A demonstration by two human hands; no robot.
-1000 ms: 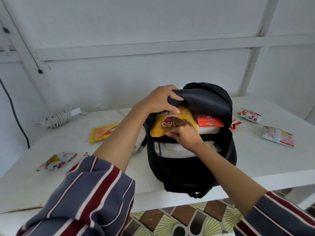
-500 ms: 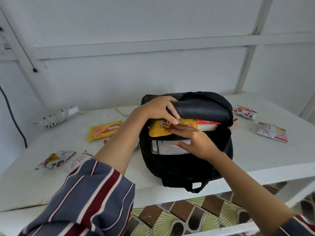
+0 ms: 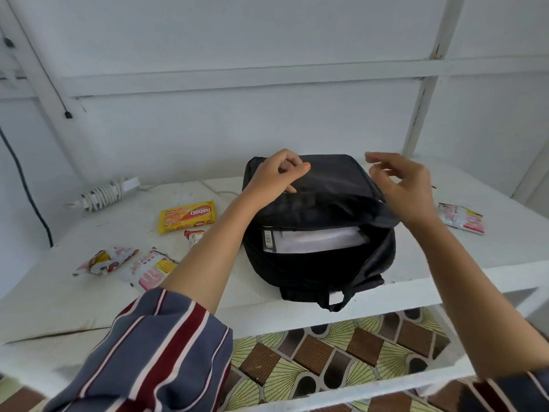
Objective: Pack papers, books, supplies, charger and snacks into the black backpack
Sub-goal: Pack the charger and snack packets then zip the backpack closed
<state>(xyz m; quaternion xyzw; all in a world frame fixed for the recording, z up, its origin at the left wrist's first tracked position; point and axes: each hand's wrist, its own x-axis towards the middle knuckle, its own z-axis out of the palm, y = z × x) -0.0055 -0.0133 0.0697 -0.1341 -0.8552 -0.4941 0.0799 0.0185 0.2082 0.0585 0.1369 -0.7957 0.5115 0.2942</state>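
Your left hand pinches the black backpack flap on the bench; your right hand, blurred, seems loosely open and empty beside it.

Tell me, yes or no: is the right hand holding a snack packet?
No, the right hand is open and empty beside the black backpack, with fingers spread.

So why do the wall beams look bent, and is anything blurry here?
Head view: the wide-angle lens bows the white beams and tilts the posts near the edges. The right hand is smeared by motion blur, its fingers soft; the left hand on the black backpack is sharper. Lighting is soft and even, with no glare and only faint shadows on the table.
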